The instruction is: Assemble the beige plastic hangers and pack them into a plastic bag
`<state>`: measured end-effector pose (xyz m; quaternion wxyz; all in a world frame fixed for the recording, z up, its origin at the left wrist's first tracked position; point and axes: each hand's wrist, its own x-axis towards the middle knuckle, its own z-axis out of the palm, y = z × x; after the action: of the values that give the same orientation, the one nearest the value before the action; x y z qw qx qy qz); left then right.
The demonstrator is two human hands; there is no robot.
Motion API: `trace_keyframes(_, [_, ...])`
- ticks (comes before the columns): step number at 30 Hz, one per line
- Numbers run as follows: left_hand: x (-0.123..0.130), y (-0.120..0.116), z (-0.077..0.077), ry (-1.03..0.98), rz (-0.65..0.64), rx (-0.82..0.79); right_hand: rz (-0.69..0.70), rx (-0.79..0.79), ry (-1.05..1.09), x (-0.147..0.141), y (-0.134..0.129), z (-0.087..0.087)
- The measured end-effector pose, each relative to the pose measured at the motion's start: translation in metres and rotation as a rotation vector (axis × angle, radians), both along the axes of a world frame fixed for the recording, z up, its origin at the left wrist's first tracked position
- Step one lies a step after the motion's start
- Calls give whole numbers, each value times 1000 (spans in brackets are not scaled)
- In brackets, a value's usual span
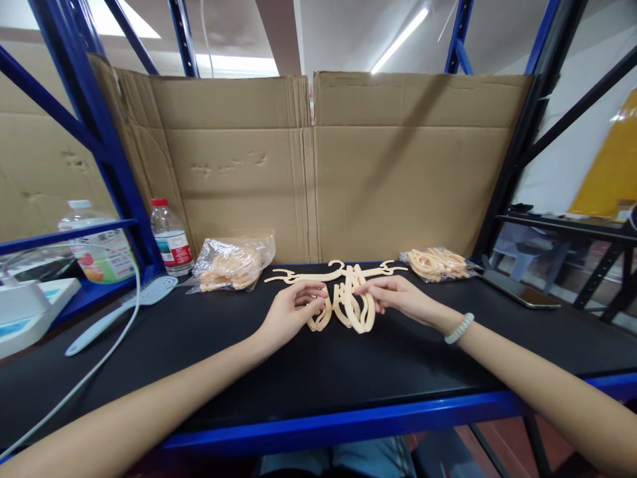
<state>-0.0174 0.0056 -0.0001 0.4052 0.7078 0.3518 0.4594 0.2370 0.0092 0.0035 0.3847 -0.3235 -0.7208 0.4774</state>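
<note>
Both of my hands are over the middle of the black table. My left hand (293,309) curls its fingers and thumb round a cream plastic folding hanger (321,322), whose upper part is hidden by the fingers. My right hand (398,297), with a pale coiled band at the wrist, pinches another folded hanger (365,322) that stands upright. A further folded piece (340,307) shows between the two; whether it is separate I cannot tell. Behind them an opened-out hanger (318,275) lies flat, its hook upward and its arms spread to both sides.
Bagged cream hangers (231,265) lie at back left, and another bag (435,263) at back right. A red-capped bottle (172,242), a grey-blue brush (124,309) and a white cable (119,338) are on the left. A phone (522,290) lies right. Cardboard (418,172) walls the back.
</note>
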Motion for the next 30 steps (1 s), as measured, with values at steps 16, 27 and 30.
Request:
trace_keyframes(16, [-7,-15,-9,873,-259,389,-241,55,-374,15,20,-13])
trace_keyframes(27, [-11,-19,4,1072,-300,342,-195,239,-522,17,17,-12])
trace_keyframes(30, [-11,-20,6,1124,-298,337,-190,247,-535,17,18,-14])
